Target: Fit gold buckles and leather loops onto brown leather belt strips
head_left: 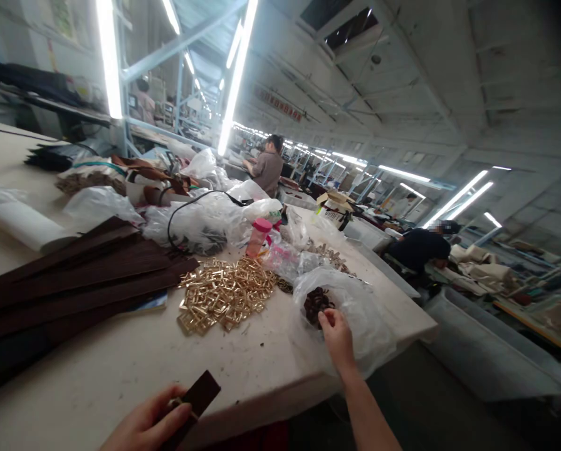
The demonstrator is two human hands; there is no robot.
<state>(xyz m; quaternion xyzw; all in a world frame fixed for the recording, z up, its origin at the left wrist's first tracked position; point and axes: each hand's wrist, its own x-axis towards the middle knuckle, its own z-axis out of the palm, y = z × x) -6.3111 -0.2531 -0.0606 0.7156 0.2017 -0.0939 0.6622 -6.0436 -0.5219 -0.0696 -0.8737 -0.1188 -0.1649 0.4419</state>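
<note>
My left hand is closed round a dark brown strap, whose flat end sticks out past the fingers near the table's front edge. A bit of metal, perhaps a buckle, shows at the thumb. My right hand reaches into an open clear plastic bag. Its fingertips are pinched at the edge of a pile of small dark brown loops; whatever is between them is hidden. Left of the bag lies a heap of gold rectangular buckles.
Long dark brown strips cover the table's left side. Behind the buckles stand a pink-lidded bottle and crumpled plastic bags. A white roll lies far left. Grey bins stand at right; co-workers work farther off.
</note>
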